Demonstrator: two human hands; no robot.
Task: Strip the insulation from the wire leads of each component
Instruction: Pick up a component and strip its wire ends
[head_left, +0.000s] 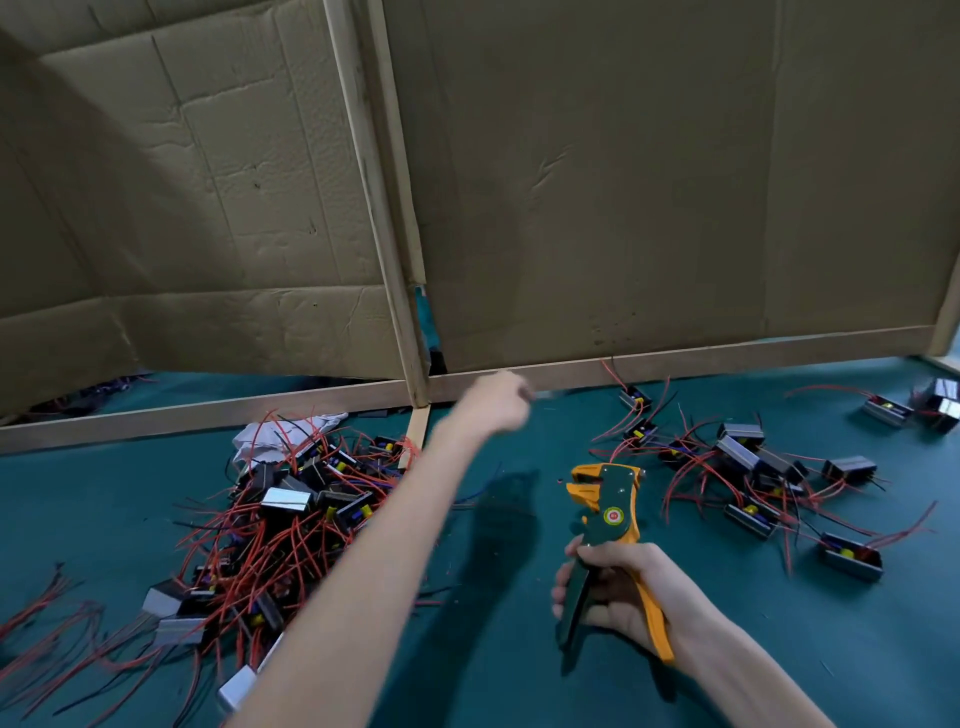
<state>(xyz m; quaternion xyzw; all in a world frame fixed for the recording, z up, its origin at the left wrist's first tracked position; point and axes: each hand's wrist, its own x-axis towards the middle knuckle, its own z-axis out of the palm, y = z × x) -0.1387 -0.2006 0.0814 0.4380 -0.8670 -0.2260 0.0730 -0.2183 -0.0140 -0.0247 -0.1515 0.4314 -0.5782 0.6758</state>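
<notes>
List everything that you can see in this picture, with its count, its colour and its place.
wire stripper: one, green and orange, held above the mat, right of centre
pile of components: many, black and silver with red wires, on the left of the mat
scattered components: several, same colours, on the right of the mat
wires: some, red, at the left edge
cloth: one, white, behind the pile
mat: one, dark green, under everything
cardboard panels: two, brown, upright at the back
wooden strips: several, pale, framing the panels
left hand: blurred, stretched toward the back; grip unclear
right hand: fingers curled round the stripper's handles
</notes>
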